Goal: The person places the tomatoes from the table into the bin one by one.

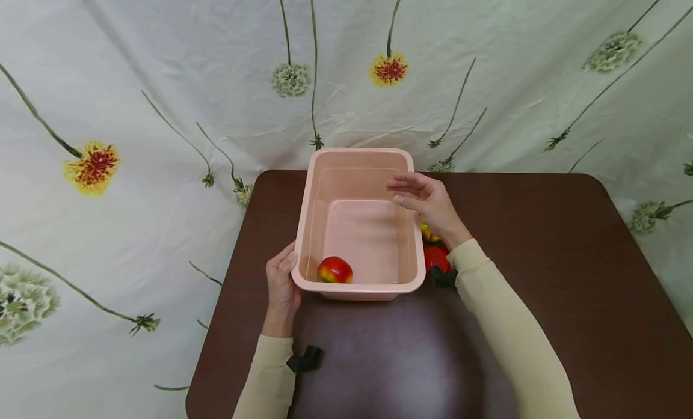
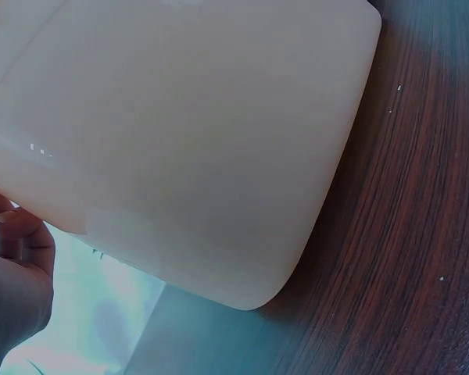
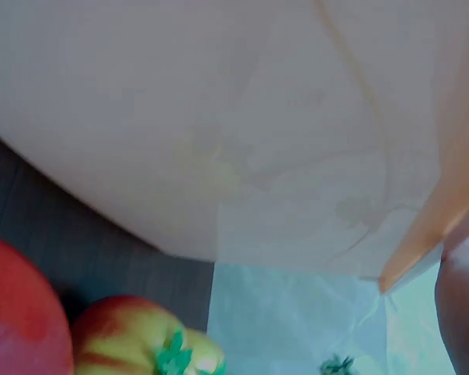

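Observation:
A pink plastic basin (image 1: 360, 244) stands in the middle, with one red-and-yellow toy fruit (image 1: 335, 270) lying inside by its near left corner. My left hand (image 1: 283, 281) grips the basin's rim at that corner, thumb on top; the left wrist view shows its curled fingers at the wall's edge. Over the basin's right rim reaches my right hand (image 1: 425, 202), its fingers loosely extended above the inside and nothing held in them. Beside the right wall, partly hidden by the right arm, lie a red round piece (image 3: 19, 312) and a yellow-red fruit with a green stem (image 3: 141, 340).
The dark brown wooden table (image 1: 552, 275) extends to the right and front of the basin. A white cloth with flower prints (image 1: 189, 64) hangs behind the table and along its left side. Dark straps (image 1: 305, 359) sit at the wrists.

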Available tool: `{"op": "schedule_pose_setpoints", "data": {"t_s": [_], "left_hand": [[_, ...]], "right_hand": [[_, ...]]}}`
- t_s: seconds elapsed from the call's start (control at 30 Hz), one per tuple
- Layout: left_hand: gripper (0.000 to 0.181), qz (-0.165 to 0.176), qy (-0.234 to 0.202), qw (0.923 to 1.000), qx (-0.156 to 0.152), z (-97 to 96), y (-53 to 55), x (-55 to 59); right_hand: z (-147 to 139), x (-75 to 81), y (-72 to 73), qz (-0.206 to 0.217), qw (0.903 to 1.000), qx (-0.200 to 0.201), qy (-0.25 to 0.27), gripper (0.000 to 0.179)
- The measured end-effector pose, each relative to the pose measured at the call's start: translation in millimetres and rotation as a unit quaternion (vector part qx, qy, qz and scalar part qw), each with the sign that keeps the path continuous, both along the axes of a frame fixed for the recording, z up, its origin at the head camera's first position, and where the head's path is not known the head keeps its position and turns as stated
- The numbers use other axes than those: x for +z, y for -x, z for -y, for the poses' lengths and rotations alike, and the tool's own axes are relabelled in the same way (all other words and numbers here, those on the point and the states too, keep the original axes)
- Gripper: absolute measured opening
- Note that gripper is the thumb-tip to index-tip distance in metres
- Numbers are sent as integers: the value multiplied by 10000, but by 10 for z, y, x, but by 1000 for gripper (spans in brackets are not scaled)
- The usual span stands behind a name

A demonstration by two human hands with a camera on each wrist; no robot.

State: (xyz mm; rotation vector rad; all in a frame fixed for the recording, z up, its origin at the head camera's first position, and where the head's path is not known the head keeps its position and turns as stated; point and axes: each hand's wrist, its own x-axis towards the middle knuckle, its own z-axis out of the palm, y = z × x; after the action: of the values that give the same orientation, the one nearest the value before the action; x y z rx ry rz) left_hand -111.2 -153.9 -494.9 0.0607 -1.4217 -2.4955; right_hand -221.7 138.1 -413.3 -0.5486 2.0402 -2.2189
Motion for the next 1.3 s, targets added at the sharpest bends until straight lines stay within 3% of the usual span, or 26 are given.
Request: {"op": "schedule_pose_setpoints", "data": {"t_s": [0.23, 0.4, 0.5, 0.63, 0.73, 0.93, 1.2, 1.3], "left_hand": [[33, 49, 38, 10000, 53, -8, 3, 3], [33, 37, 0, 9999, 97, -13, 11, 7], [34, 17, 31, 10000, 48, -18, 15, 2], [34, 40, 55, 10000, 14, -19, 13, -9], [34, 55, 60, 9999, 73, -15, 4, -9], [34, 50, 52, 10000, 33, -12, 6, -8], [34, 56, 42, 9999, 99, -13, -3, 0], [34, 38, 89, 9999, 97, -7, 0, -4]], "right_hand": [[-202, -104, 47, 200, 9975, -605, 306, 41], [-331, -170, 63, 420, 9908, -998, 816, 33], [-440, -234, 65, 461, 9880, -1219, 828, 30], [-583, -351, 46, 710, 9871, -1414, 231, 31], [-659, -448, 32, 971, 9842, -1378, -541, 37], [-787, -634, 32, 1282, 9657, -1222, -1896, 49], [-857, -766, 53, 1284, 9516, -667, -2712, 55], [-853, -774, 66, 1193, 9386, -632, -3174, 57]]}}
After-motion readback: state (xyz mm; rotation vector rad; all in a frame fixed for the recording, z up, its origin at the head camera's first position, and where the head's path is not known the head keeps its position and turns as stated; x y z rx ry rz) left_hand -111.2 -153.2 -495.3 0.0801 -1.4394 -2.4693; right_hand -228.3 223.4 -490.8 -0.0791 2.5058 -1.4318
